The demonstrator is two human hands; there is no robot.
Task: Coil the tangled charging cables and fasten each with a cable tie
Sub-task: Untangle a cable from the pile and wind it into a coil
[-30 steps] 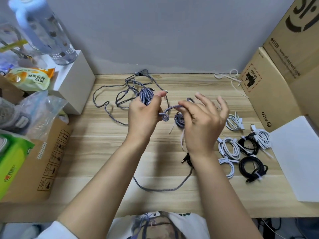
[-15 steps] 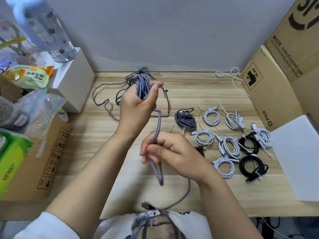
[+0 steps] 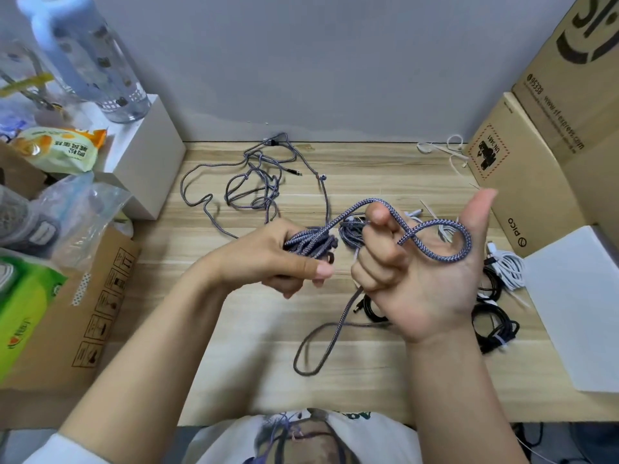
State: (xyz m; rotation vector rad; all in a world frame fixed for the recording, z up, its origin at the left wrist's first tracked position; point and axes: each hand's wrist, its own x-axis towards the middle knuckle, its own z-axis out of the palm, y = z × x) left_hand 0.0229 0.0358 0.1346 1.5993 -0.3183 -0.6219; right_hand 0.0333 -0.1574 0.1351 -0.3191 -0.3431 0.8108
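The left hand (image 3: pixel 268 259) is curled around a bundle of coiled turns of a grey-blue braided cable (image 3: pixel 435 241), thumb pressed along the underside of the bundle. From that bundle the cable runs up and to the right over the bent index finger of the right hand (image 3: pixel 418 276), crosses itself in a loop lying on the upturned palm, and passes down between the curled fingers. The right thumb sticks straight up, clear of the cable. Below the right hand the free length drops to the table (image 3: pixel 234 380) and forms a long narrow loop near the front edge.

Behind the left hand, toward the back edge at the wall, lies a loose tangle of braided cables (image 3: pixel 258 185), with one metal plug end pointing right. A coiled braided cable (image 3: pixel 350 231) sits on the table between the two hands, partly hidden. Toward the right edge, behind the right hand, are coiled white cables (image 3: pixel 509 266) and coiled black cables (image 3: pixel 495 326); loose white cable ties (image 3: pixel 442 149) lie near the back right corner, beside a cardboard box (image 3: pixel 522 175). At the left edge stand a white box (image 3: pixel 150 162) carrying a water bottle (image 3: pixel 90 58), and another cardboard box (image 3: pixel 83 313).
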